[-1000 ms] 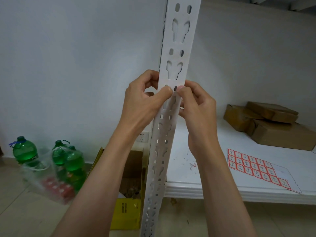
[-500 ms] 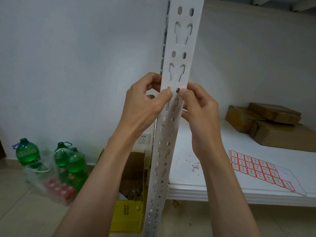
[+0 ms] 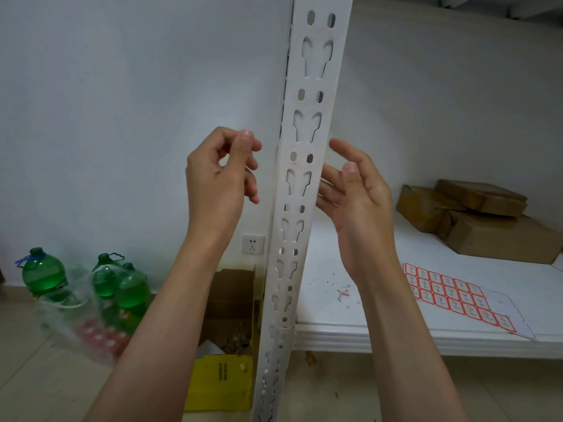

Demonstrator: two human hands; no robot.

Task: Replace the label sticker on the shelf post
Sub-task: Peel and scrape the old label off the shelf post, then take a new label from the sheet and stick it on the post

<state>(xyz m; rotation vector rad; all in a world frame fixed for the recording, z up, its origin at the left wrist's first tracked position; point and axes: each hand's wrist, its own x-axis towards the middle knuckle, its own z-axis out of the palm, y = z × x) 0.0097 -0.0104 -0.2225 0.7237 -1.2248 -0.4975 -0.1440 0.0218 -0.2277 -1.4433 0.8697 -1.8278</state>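
Both hands hover either side of the bare shelf post, with the sticker sheet waiting on the shelf.

The left hand point(image 3: 222, 178) sits just left of the shelf post point(image 3: 304, 178), thumb and fingertips curled together as if pinching a small scrap, though whether anything is between them cannot be told. The right hand point(image 3: 356, 190) is just right of the post, fingers relaxed and spread, holding nothing. No label shows on the post's face at hand height, so it looks ready for a new one. The sticker sheet point(image 3: 457, 296) lies flat on the shelf point(image 3: 350, 330) near the right forearm, probably for easy reach.
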